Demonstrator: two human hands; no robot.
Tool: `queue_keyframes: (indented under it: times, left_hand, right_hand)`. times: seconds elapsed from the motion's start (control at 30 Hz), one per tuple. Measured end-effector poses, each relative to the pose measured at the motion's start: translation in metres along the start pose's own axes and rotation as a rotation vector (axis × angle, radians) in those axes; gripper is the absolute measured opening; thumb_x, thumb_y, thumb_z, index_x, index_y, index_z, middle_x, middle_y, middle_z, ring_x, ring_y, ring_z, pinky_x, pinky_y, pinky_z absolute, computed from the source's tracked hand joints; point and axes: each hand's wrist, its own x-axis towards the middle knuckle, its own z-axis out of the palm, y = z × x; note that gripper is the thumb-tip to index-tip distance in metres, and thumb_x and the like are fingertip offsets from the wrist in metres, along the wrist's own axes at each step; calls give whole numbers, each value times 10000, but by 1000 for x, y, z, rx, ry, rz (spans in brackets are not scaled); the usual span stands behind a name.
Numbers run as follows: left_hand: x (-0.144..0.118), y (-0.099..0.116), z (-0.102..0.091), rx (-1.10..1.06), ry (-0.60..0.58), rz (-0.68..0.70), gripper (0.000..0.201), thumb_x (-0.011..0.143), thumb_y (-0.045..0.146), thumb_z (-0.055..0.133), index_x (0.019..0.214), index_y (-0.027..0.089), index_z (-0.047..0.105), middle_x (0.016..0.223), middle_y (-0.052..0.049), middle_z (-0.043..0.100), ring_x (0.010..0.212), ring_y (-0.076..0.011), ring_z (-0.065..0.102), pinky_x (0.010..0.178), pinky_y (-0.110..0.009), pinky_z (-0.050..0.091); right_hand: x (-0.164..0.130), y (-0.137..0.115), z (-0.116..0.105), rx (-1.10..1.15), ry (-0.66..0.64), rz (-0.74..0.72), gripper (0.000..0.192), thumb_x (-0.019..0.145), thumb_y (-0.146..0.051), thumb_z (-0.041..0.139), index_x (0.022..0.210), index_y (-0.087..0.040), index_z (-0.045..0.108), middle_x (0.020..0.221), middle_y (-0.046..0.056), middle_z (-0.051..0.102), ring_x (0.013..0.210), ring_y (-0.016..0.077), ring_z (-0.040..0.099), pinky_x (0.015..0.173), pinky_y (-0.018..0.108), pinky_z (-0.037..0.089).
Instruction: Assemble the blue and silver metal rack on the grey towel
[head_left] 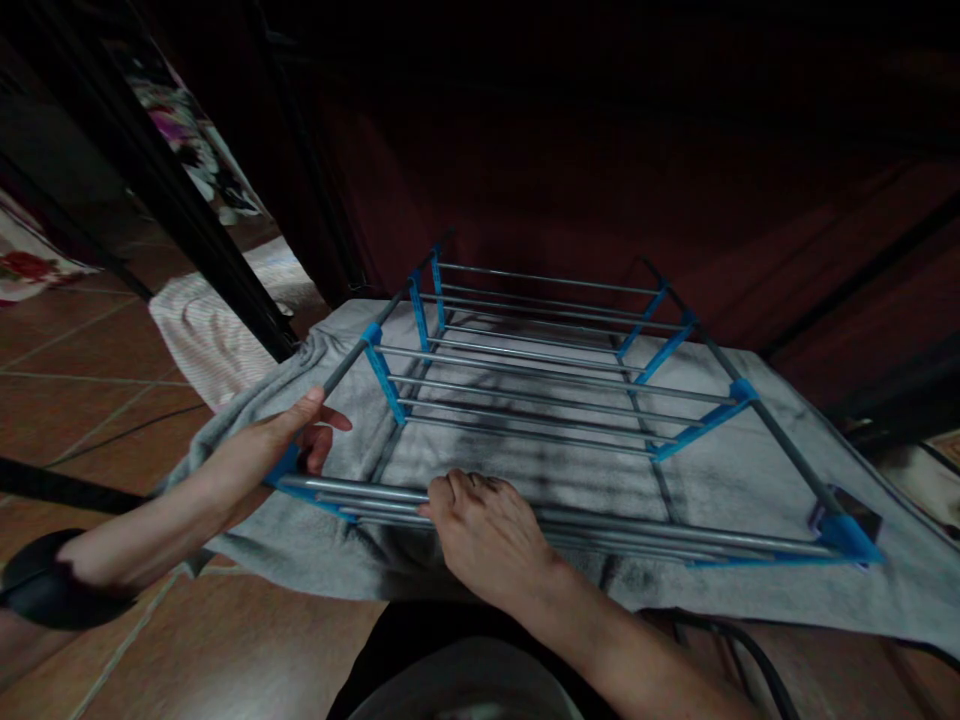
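A shoe rack (pixel 540 378) of grey metal rods with blue plastic joints lies over a grey towel-like cloth (pixel 517 470). My left hand (pixel 307 435) grips its left side rod near the front blue corner, thumb on top, with one finger stretched out beneath. My right hand (pixel 484 525) is wrapped over the front rods, left of their middle. Those front rods sit close together in a bundle. A small dark object (pixel 855 515) lies by the right front corner, partly hidden by the blue joint.
A dark red panel or cloth (pixel 585 180) rises behind the rack. Black metal posts (pixel 202 230) stand at left, beside a striped cloth (pixel 217 320) over the tiled floor (pixel 82 360). A dark cable (pixel 750 650) curves near the front right.
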Motion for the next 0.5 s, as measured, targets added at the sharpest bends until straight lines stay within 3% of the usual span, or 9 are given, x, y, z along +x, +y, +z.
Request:
queue_keyframes:
  times: [0.27,0.4,0.5]
  left_hand:
    - [1,0,0,43,5,25,538,760,700,625,878,178,684,498,27,481,470,-118,421,427,-195,386]
    - [0,1,2,13,13,-1,530,715,698,667,889,198,689,519,24,506,480,-127,438,425,-207,407]
    - [5,-1,-3,22,62,6,539,686,726,656,877,223,680,560,-3,574,527,-175,515,450,-251,454]
  right_hand:
    - [3,1,-1,30,-26,15,189,1037,-280,369,1000,-187,529,899,49,677,769,180,666,634,308,506]
    - [1,1,3,35,55,4,178,1030,-258,390,993,-181,546,890,47,664,776,178,649,649,306,497]
    - [-3,1,2,6,138,-15,205,1027,-327,429,1002,-170,559,922,59,657,839,182,630,749,313,497]
